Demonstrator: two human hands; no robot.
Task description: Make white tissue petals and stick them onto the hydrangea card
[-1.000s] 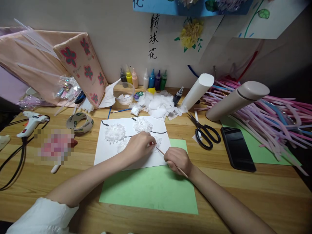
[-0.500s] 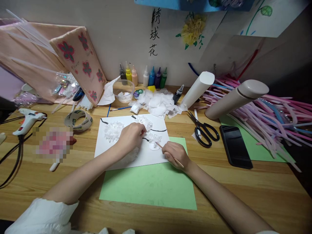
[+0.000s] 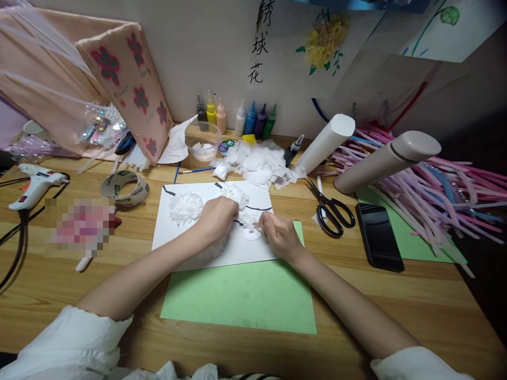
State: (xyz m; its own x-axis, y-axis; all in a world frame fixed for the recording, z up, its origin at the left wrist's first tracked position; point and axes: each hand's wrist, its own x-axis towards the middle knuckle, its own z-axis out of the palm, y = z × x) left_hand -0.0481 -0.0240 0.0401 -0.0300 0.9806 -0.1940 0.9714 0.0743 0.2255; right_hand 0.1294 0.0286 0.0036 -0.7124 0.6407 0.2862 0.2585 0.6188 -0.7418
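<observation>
White paper [image 3: 170, 248] lies on a green sheet [image 3: 237, 301], carrying fluffy white tissue flowers [image 3: 185, 207] and short black strokes. My left hand [image 3: 218, 217] is closed over the middle of the paper beside the upper flower [image 3: 236, 194]; what its fingers pinch is hidden. My right hand [image 3: 280, 235] is closed round a thin wooden stick, mostly hidden now, its tip by the smaller tissue flower at the right. Just under that flower shows a white round patch [image 3: 252, 234].
Behind the paper are tissue squares [image 3: 259, 161], a clear tub [image 3: 203, 150] and paint bottles [image 3: 249, 119]. Scissors [image 3: 330, 208], a phone [image 3: 380, 237] and a tumbler [image 3: 386, 158] stand or lie rightward. Leftward are a tape roll [image 3: 124, 188] and a glue gun [image 3: 35, 184].
My right hand has turned and moved slightly up and left, so the stick's rear end no longer shows. My left hand stays by the flowers. The whole view has shifted a little.
</observation>
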